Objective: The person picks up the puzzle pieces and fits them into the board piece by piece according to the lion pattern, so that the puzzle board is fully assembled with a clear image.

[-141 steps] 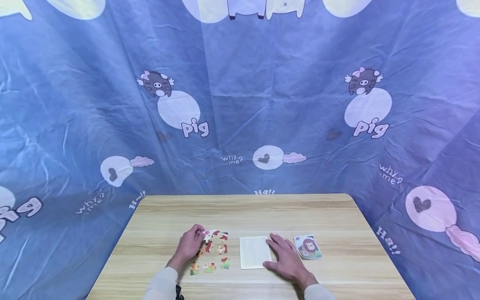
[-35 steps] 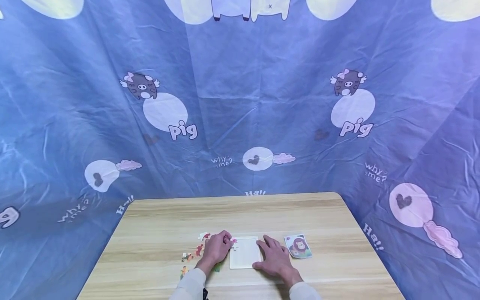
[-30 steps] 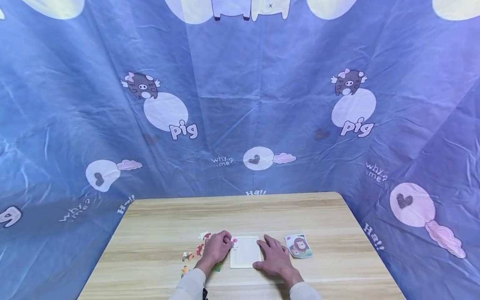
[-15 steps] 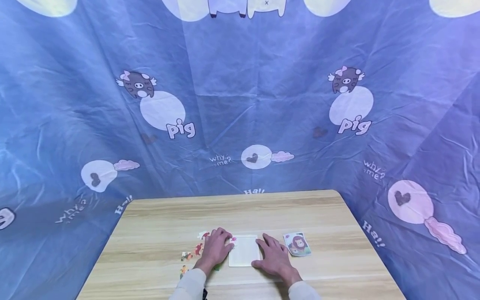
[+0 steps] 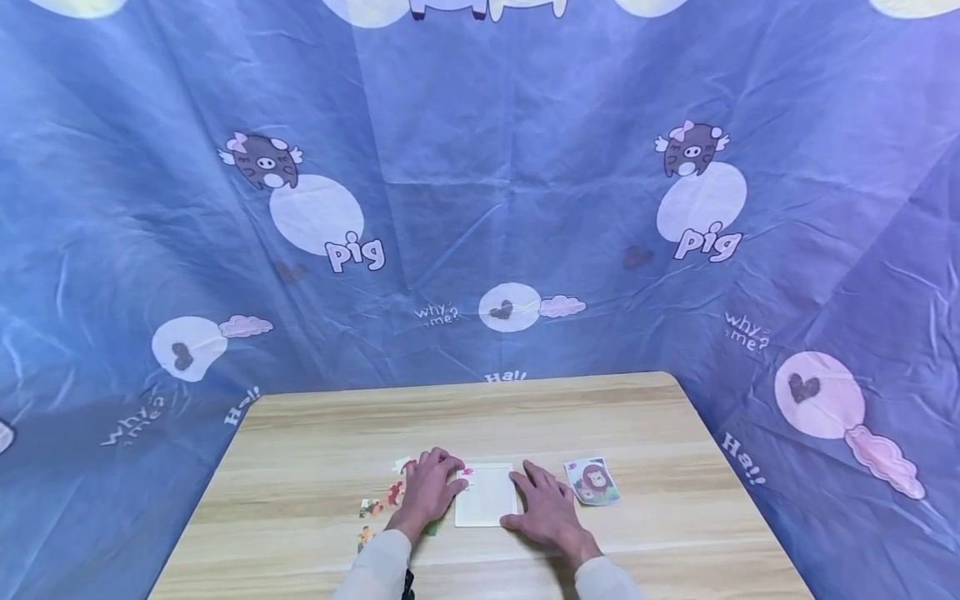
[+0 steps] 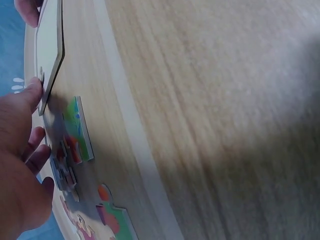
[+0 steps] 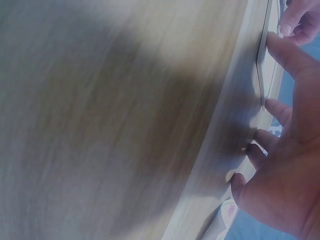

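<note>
A white square tray (image 5: 486, 503) lies flat on the wooden table (image 5: 525, 425), well in from the table's far edge and about midway between its left and right edges. A puzzle piece (image 5: 467, 472) with a pink patch sits at the tray's far left corner. The left hand (image 5: 429, 495) is at the tray's left edge, its fingers loosely bent and its thumb extended; the thumb seems to touch the piece or the rim beside it, but the views do not settle which. The right hand (image 5: 551, 510) is spread at the opposite edge, index fingertip at the tray's right edge and thumb near its near right corner, the fingers not curled round anything.

Toward the table's left edge, loose puzzle pieces (image 5: 395, 493) in red, orange and green lie beside and partly behind the left hand. A lion card (image 5: 592, 482) lies just beyond the right hand, toward the table's right edge. Pale sleeves (image 5: 375, 567) cover both forearms. Blue cloth (image 5: 450, 250) printed with pigs hangs behind the table's far edge.
</note>
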The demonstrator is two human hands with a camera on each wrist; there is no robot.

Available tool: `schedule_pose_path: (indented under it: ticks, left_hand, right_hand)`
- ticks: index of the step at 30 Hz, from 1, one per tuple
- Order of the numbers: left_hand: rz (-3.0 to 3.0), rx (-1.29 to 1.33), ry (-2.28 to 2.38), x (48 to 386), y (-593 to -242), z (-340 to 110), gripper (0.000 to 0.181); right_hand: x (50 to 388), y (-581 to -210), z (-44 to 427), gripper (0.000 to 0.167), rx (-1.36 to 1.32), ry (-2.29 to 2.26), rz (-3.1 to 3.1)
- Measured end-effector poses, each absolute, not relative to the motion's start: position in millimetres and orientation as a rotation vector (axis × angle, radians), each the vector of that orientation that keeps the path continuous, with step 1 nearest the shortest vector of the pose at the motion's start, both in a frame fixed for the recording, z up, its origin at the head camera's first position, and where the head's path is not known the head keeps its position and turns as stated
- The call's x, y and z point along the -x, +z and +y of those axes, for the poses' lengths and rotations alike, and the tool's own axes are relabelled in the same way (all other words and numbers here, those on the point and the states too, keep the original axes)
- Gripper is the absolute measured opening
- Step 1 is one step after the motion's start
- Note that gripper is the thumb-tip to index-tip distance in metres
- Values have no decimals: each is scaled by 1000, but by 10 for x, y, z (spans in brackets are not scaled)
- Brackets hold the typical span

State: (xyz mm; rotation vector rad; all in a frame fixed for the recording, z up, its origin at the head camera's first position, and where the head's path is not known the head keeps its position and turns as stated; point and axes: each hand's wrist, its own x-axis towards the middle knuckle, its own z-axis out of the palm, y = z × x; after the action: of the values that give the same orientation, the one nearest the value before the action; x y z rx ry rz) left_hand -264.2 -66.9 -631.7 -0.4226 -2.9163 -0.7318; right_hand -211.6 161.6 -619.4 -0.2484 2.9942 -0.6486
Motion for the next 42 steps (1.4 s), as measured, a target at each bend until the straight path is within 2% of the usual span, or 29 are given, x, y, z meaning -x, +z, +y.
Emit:
schedule_pose_path:
  ticks: [23, 42]
  left_hand:
    - [-2920, 500, -707, 2649, -6312, -716, 19]
    - [-2916, 352, -672, 2686, -6338, -667, 30]
  right_hand:
    - [2108, -6186, 1582, 80, 234, -616, 2978]
    - [2104, -6143, 1582, 79, 217, -625, 2979]
